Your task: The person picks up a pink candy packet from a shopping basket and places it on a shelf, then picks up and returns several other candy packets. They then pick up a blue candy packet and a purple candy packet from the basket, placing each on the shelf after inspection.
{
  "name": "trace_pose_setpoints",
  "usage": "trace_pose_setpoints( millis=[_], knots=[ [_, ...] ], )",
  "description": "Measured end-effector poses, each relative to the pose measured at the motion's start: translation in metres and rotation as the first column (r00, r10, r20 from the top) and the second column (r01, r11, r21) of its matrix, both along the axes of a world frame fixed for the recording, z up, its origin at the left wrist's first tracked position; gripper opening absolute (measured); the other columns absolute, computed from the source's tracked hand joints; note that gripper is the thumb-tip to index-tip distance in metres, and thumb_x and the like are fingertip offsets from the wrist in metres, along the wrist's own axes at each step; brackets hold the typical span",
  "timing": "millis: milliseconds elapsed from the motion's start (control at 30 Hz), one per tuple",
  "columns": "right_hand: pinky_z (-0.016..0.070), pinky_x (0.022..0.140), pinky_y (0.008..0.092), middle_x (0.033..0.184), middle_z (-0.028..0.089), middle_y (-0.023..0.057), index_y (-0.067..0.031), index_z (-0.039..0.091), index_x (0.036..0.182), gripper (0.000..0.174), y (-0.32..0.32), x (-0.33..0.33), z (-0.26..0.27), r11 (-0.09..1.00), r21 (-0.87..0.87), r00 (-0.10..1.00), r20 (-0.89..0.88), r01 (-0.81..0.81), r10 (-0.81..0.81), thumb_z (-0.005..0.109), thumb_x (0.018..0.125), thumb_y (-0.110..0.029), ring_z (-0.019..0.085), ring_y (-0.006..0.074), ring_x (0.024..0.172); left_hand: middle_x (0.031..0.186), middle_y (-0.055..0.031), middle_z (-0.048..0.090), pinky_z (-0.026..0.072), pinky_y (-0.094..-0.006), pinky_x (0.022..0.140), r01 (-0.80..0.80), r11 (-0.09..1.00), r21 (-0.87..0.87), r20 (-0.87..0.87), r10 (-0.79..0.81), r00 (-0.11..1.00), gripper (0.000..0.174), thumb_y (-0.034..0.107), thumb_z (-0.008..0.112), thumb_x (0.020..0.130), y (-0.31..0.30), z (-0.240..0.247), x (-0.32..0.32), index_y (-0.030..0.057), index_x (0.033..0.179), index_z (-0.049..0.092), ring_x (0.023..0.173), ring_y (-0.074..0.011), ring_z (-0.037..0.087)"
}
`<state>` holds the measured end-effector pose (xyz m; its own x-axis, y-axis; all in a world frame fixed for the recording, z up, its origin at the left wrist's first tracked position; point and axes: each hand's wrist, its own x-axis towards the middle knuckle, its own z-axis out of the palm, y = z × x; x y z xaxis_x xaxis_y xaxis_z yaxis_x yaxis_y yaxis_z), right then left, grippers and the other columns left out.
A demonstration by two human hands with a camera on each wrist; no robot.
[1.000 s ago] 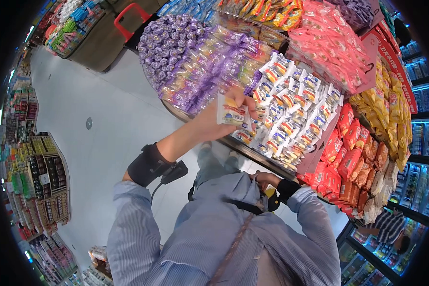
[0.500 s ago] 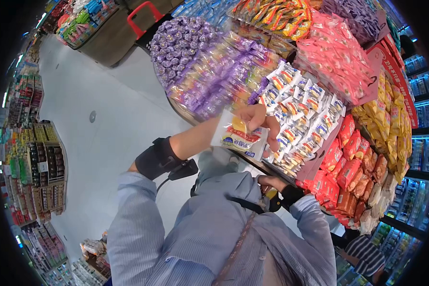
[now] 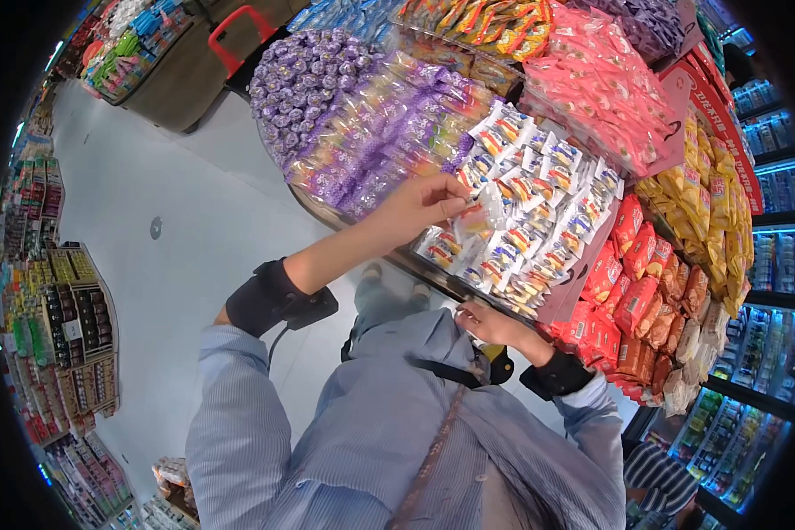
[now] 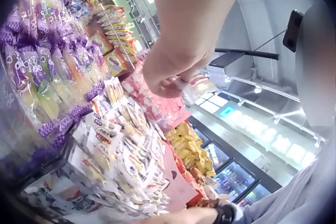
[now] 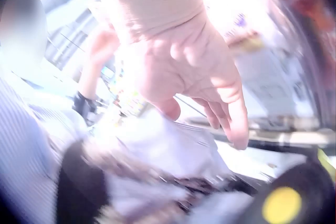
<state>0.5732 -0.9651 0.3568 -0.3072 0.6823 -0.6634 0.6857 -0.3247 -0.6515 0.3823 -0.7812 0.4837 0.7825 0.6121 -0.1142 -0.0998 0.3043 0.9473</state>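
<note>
My left hand (image 3: 426,208) pinches a small clear-and-white snack packet (image 3: 480,217) by its edge, over the heap of white snack packets (image 3: 539,234) on the display stand. The left wrist view shows the same packet (image 4: 200,88) sticking out past the fingertips, its print blurred. My right hand (image 3: 495,323) hangs by the stand's front edge, near the waist, with nothing in it. In the right wrist view its fingers (image 5: 237,124) point down, loosely bent, above a dark item with a yellow disc (image 5: 282,205).
Purple-wrapped bags (image 3: 397,132) and round purple sweets (image 3: 309,84) lie left of the white packets. Pink bags (image 3: 592,88) are behind, red packets (image 3: 602,274) to the right. A red handle (image 3: 230,40) stands at the back left. A person in a striped top (image 3: 658,477) is at the lower right.
The left hand first brought the packet nearer the body, printed face up, then moved it back out over the white heap and turned it. The right hand has come slightly away from the waist.
</note>
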Motion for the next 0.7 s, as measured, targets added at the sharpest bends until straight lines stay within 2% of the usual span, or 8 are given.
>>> trace_pose_setpoints(
  millis=[100,200,233,300,367,467,533,700],
  knots=[
    [0.0446,0.082,0.0340,0.103,0.056,0.0164,-0.0002,0.046,0.115,0.036,0.023,-0.008,0.085,0.973,0.082,0.926,-0.335,0.215,-0.176,0.036,0.094,-0.029,0.056,0.0239,0.096,0.088,0.0010,0.056,0.0436,-0.0232,0.069,-0.098,0.990,0.102,-0.097,0.108,0.989,0.015,0.014,0.056,0.085,-0.003,-0.009,0.002,0.0054,0.098,0.056,0.081,-0.0067,0.053],
    [0.0454,0.081,0.0352,0.103,0.056,0.0178,0.0015,0.045,0.115,0.041,0.043,-0.007,0.125,0.877,-0.119,0.546,-0.741,0.465,-0.390,0.030,0.095,-0.031,0.056,0.0251,0.094,0.087,-0.0017,0.057,0.0435,-0.0237,0.068,-0.169,0.857,0.487,-0.079,0.236,0.969,0.011,0.010,0.059,0.082,-0.016,0.010,0.005,0.0055,0.092,0.059,0.080,-0.0092,0.054],
    [0.0458,0.080,0.0351,0.105,0.056,0.0185,0.0019,0.045,0.115,0.043,0.050,-0.005,0.134,0.852,-0.205,0.432,-0.790,0.482,-0.435,0.028,0.096,-0.032,0.057,0.0251,0.093,0.086,-0.0038,0.059,0.0457,-0.0269,0.065,-0.194,0.674,0.713,0.012,0.265,0.964,0.012,0.009,0.060,0.078,-0.021,0.017,0.003,0.0070,0.089,0.061,0.077,-0.0159,0.058],
    [0.0466,0.079,0.0332,0.109,0.053,0.0209,0.0053,0.043,0.115,0.052,0.054,-0.005,0.151,0.806,-0.320,0.242,-0.841,0.498,-0.483,0.023,0.096,-0.039,0.057,0.0240,0.092,0.088,-0.0018,0.058,0.0450,-0.0252,0.065,-0.199,0.210,0.957,0.183,0.097,0.978,0.012,0.005,0.061,0.076,-0.020,0.025,-0.004,0.0088,0.087,0.063,0.078,-0.0147,0.057],
    [0.0468,0.077,0.0308,0.103,0.055,0.0180,0.0064,0.042,0.116,0.052,0.052,-0.008,0.168,0.796,-0.301,0.238,-0.846,0.525,-0.477,0.026,0.095,-0.039,0.056,0.0214,0.092,0.092,0.0026,0.058,0.0454,-0.0245,0.064,-0.289,-0.241,0.926,0.287,-0.044,0.957,0.017,0.004,0.062,0.072,-0.028,0.031,-0.006,0.0122,0.087,0.065,0.084,-0.0124,0.056],
    [0.0436,0.078,0.0241,0.105,0.056,0.0099,0.0036,0.045,0.116,0.033,0.051,-0.009,0.170,0.806,-0.084,0.367,-0.859,0.586,-0.356,0.040,0.092,-0.019,0.054,0.0125,0.094,0.094,0.0043,0.059,0.0451,-0.0237,0.066,-0.258,-0.472,0.843,0.228,-0.121,0.966,0.017,0.006,0.063,0.072,-0.036,0.027,-0.015,0.0133,0.087,0.065,0.089,-0.0108,0.055],
    [0.0407,0.086,0.0245,0.116,0.053,0.0075,0.0002,0.046,0.117,0.027,0.051,-0.004,0.166,0.848,0.065,0.509,-0.823,0.526,-0.253,0.043,0.090,-0.005,0.050,0.0103,0.103,0.096,0.0050,0.059,0.0445,-0.0230,0.068,-0.244,-0.490,0.837,0.225,-0.099,0.969,0.018,0.008,0.064,0.071,-0.036,0.028,-0.019,0.0143,0.087,0.064,0.090,-0.0099,0.054],
    [0.0402,0.084,0.0226,0.114,0.054,0.0048,0.0002,0.048,0.113,0.027,0.051,-0.006,0.174,0.849,-0.004,0.514,-0.795,0.528,-0.323,0.045,0.087,0.003,0.051,0.0080,0.100,0.096,0.0045,0.058,0.0446,-0.0243,0.070,-0.253,-0.490,0.834,0.237,-0.096,0.967,0.016,0.008,0.063,0.072,-0.035,0.025,-0.020,0.0141,0.087,0.064,0.091,-0.0105,0.054]
  ],
)
